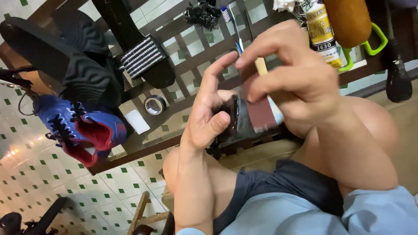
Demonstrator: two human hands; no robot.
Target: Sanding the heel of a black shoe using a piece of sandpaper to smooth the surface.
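My left hand (pixel 207 115) grips a dark, glossy shoe part (pixel 235 124) from its left side, thumb pressed against it and forefinger raised. My right hand (pixel 289 74) comes over the top and pinches a small wooden-handled tool (pixel 260 66) with a reddish-brown strip (pixel 260 114) laid on the dark piece. Both hands work above my bare knees. How the tool ends is hidden by my fingers.
A low wooden slatted table (pixel 174 56) holds black sandals (pixel 82 61), a blue and red sports shoe (pixel 80 126), a tape roll (pixel 154 105), a white block (pixel 137 121), a toothbrush (pixel 230 21), a glue bottle (pixel 323 35) and a brown object (pixel 348 19). Green-and-white tiled floor (pixel 48 174) lies below.
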